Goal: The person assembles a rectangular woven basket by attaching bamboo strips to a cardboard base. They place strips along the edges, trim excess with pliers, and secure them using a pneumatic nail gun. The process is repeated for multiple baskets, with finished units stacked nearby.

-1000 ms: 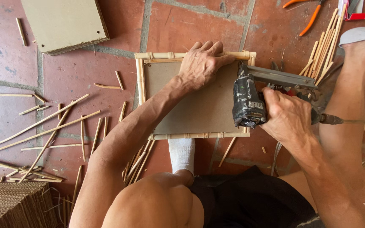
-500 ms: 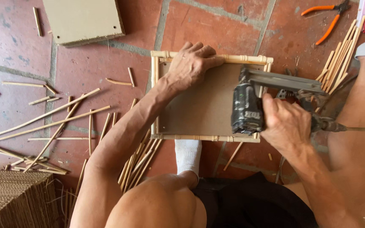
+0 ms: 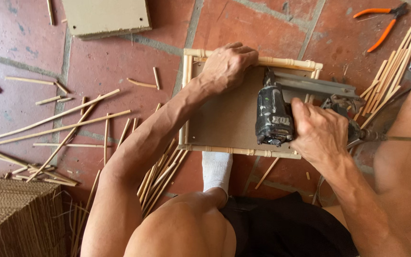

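Loose split bamboo strips (image 3: 58, 121) lie scattered on the red floor tiles. Left hand (image 3: 227, 66), fingers curled, presses the top rail of the bamboo-edged rectangular board frame (image 3: 224, 119) flat. Right hand (image 3: 322, 133) is wrapped around the black pneumatic nail gun (image 3: 274, 114). Best to keep its nose square on the rail, with the fingers clear.

One bamboo-edged frame (image 3: 224, 123), one black nail gun (image 3: 274, 116), one orange-handled pliers (image 3: 381, 21), one flat board (image 3: 105, 16) — and loose bamboo sticks (image 3: 53, 123), too many to count.
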Tool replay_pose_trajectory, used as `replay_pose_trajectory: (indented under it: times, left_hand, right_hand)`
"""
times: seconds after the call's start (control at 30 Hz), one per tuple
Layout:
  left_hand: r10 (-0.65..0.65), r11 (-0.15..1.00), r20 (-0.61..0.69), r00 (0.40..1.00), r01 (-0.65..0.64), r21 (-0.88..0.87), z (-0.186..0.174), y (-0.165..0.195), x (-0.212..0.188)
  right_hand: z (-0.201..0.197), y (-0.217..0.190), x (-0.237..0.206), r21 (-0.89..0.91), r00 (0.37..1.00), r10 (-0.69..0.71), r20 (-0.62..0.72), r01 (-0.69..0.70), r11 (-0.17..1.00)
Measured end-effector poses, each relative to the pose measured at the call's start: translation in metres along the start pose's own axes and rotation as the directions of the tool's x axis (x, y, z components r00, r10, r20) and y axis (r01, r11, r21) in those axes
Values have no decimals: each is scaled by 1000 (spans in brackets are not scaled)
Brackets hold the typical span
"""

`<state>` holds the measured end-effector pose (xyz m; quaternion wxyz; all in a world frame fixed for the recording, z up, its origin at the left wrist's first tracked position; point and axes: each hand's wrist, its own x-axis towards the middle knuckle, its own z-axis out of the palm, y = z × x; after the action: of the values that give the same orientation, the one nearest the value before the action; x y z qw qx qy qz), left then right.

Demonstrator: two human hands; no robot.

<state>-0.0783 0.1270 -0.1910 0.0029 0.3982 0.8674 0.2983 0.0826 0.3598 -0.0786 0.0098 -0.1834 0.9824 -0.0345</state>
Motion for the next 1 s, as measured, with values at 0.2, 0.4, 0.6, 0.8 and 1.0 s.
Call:
replay_pose_trajectory:
  times: [0.2,0.4,0.6,0.8,1.0]
  left_hand:
    - [-13,999,22,1000,14,-28,6,-3,2]
    - [32,989,-152,988,-10,147,-48,-5,-9]
    - [-502,711,45,864,442,-548,-87,-33,-64]
    - [-520,559,-10,854,331,-761,-59,-35,-64]
    - [-551,603,-29,834,373,-705,-56,-37,-65]
  right_hand:
    - [0,-6,5,59,997,42,71,-46,997]
    - [-6,-4,8,86,998,20,56,-24,996]
    - [-2,-21,20,43,997,-5,71,2,999]
    - [2,-52,36,49,997,-58,-53,60,997]
    - [-1,-52,42,21,998,-5,58,3,1000]
